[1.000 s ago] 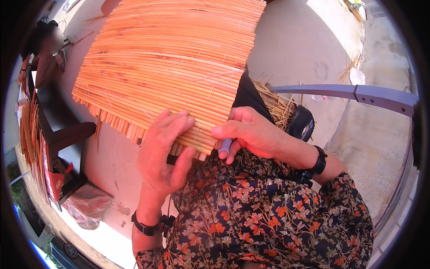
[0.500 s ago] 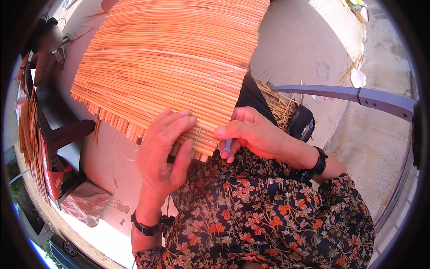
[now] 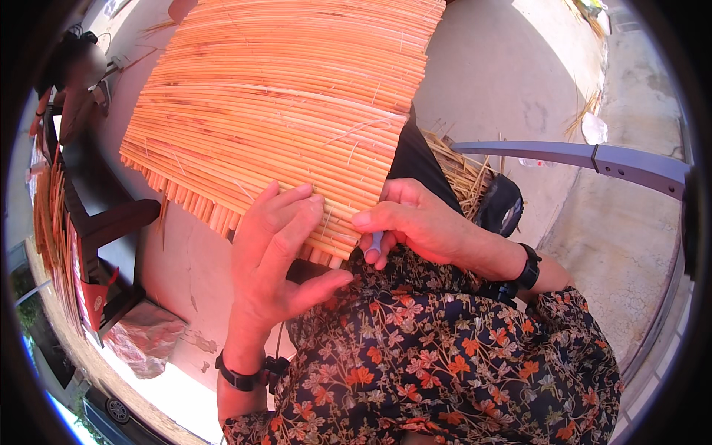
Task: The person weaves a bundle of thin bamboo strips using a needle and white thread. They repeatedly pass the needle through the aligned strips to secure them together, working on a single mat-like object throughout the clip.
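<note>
A mat of orange-tan reeds (image 3: 274,96), sewn side by side with thin pale thread, slopes across my lap. My left hand (image 3: 271,245) lies on its near edge, fingers stretched over the reeds and thumb held out to the right, off the mat. At the near right corner my right hand (image 3: 415,222) pinches the edge, thumb on top and fingers curled beneath. A small lavender handle (image 3: 375,243) shows among those curled fingers; the rest of it is hidden. Loose thread ends stick up from the reeds near both hands.
To the right, a grey metal bar (image 3: 578,154) reaches in above a pile of loose reed stalks (image 3: 463,174). A dark wooden bench (image 3: 111,222) stands at left beside a bundle of reeds (image 3: 48,215). Behind it sits another person (image 3: 78,81). Crumpled sheeting (image 3: 144,337) lies on the floor.
My left thumb has swung away from the mat edge toward the right, and the left fingers have straightened. My right hand keeps its pinch in nearly the same place.
</note>
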